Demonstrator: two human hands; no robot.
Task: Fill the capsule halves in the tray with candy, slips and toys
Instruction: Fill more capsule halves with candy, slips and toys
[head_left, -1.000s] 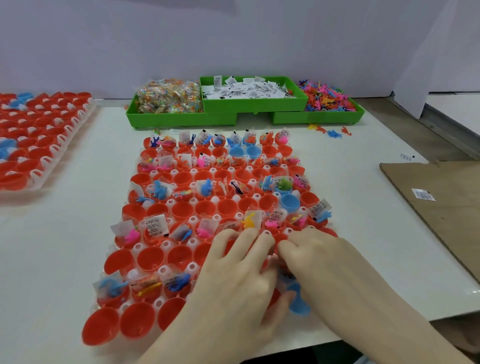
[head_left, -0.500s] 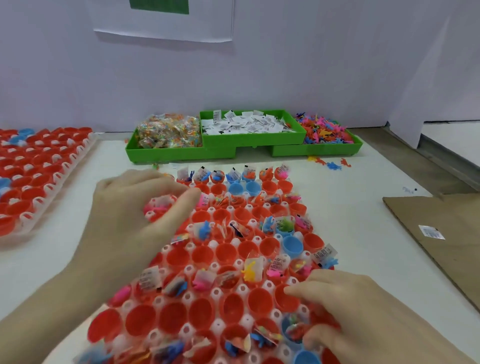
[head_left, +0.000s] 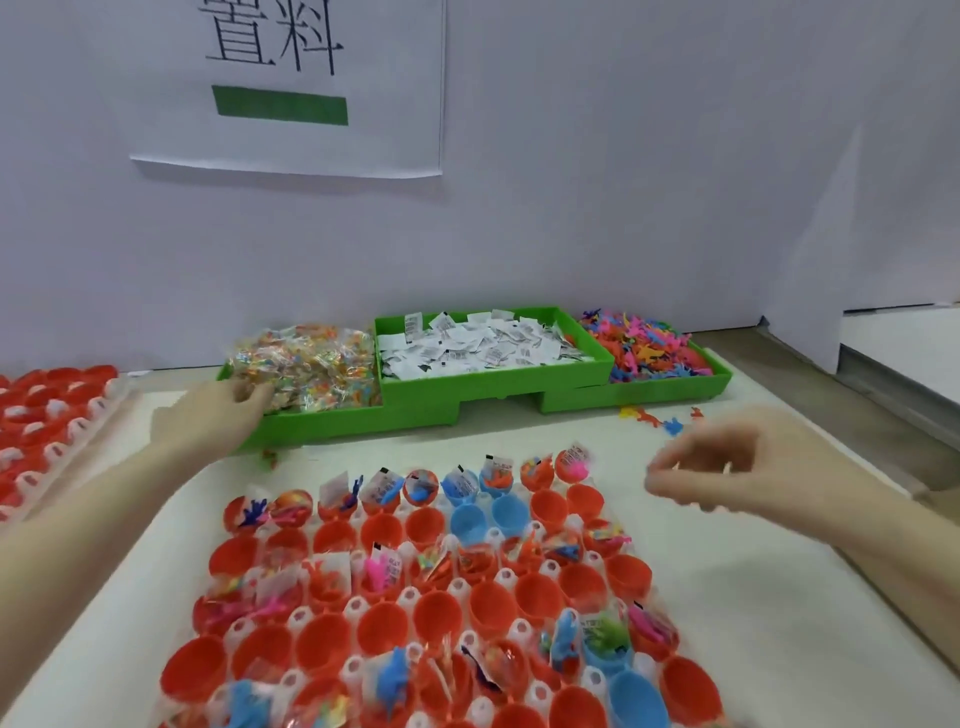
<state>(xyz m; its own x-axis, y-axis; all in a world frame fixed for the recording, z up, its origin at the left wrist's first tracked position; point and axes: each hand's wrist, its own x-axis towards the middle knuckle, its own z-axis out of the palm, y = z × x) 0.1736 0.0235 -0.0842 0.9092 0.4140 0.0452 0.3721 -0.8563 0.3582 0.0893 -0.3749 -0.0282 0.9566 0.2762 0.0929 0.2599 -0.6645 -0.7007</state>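
Careful: your left hand (head_left: 218, 415) curls into the candy (head_left: 306, 369) bin at ten o'clock while your blurred right hand (head_left: 727, 467), fingers pinched on something I cannot tell, hovers at two o'clock over the tray (head_left: 441, 597), whose light cups (head_left: 384, 629) could tip if brushed.

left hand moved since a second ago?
Yes. The left hand has left the capsule tray and reached forward to the candy bin, fingers at the candy packets.
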